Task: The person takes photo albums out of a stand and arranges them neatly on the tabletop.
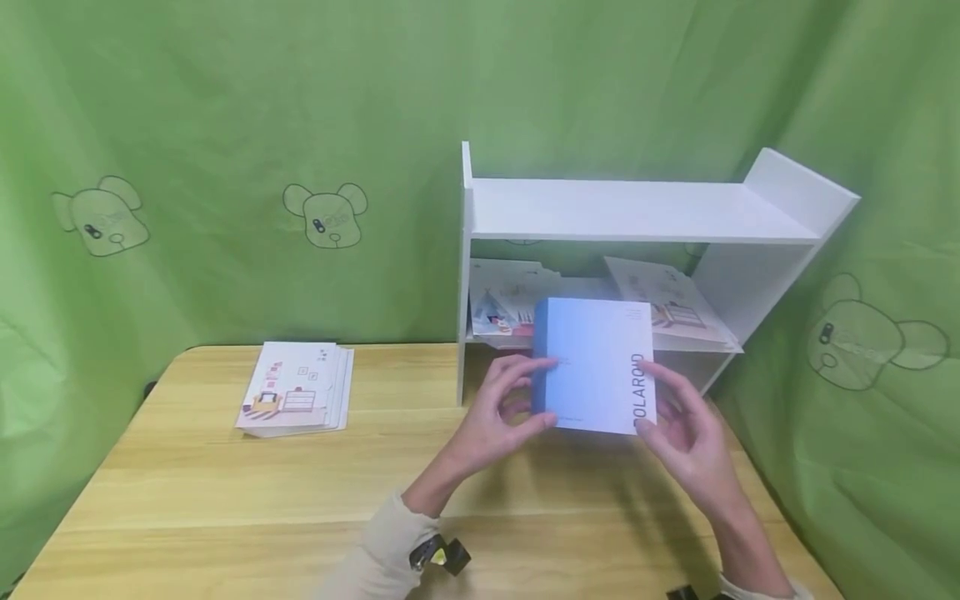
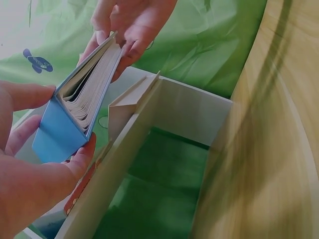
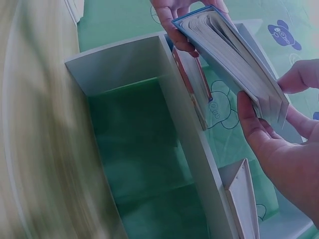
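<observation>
A light blue photo album [image 1: 596,367] with POLAROID printed on its cover is held up in front of the white shelf. My left hand [image 1: 491,412] grips its spine side, thumb on the cover. On the opposite edge, my right hand [image 1: 693,442] pinches the album between thumb and fingers. From the left wrist view, the album [image 2: 67,127] shows its blue spine and thick pages, slightly fanned, between the covers. In the right wrist view the page edges of the album [image 3: 224,55] face the camera, with my right hand [image 3: 284,154] at the near end.
The white two-tier shelf [image 1: 637,208] stands at the table's back right. Its middle level bears a flat printed card box [image 1: 506,300] on the left and another box [image 1: 667,300] on the right. Several stacked printed cards or boxes [image 1: 296,387] lie on the wooden table [image 1: 262,500]. Green curtain [image 1: 225,108] surrounds it.
</observation>
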Demonstrator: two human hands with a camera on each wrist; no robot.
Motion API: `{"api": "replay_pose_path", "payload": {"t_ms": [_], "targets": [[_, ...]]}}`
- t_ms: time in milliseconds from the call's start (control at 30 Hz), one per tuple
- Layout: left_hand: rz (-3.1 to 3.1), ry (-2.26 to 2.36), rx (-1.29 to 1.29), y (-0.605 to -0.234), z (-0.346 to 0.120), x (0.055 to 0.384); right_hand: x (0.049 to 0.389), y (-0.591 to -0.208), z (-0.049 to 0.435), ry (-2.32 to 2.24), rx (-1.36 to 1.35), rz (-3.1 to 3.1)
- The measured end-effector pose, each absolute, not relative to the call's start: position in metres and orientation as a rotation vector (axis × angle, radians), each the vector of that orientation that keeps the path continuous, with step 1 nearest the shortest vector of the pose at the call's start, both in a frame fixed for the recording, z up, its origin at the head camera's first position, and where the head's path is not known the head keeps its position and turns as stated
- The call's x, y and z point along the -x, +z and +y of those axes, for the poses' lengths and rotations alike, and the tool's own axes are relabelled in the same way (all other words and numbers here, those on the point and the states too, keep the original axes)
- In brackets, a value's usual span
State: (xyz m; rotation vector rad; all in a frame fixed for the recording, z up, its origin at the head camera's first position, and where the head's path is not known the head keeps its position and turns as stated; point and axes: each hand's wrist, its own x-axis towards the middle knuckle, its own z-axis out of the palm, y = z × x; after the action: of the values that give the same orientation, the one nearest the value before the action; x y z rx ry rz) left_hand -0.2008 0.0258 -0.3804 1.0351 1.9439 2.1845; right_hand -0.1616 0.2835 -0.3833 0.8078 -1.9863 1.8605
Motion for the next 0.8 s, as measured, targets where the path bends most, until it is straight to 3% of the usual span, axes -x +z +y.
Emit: {"api": "replay_pose_path", "payload": {"t_ms": [800], "targets": [[1.971, 2.255, -0.972, -0.39, -0.002, 0.197, 0.169, -0.393, 0.261, 1.855, -0.85, -1.96]]}}
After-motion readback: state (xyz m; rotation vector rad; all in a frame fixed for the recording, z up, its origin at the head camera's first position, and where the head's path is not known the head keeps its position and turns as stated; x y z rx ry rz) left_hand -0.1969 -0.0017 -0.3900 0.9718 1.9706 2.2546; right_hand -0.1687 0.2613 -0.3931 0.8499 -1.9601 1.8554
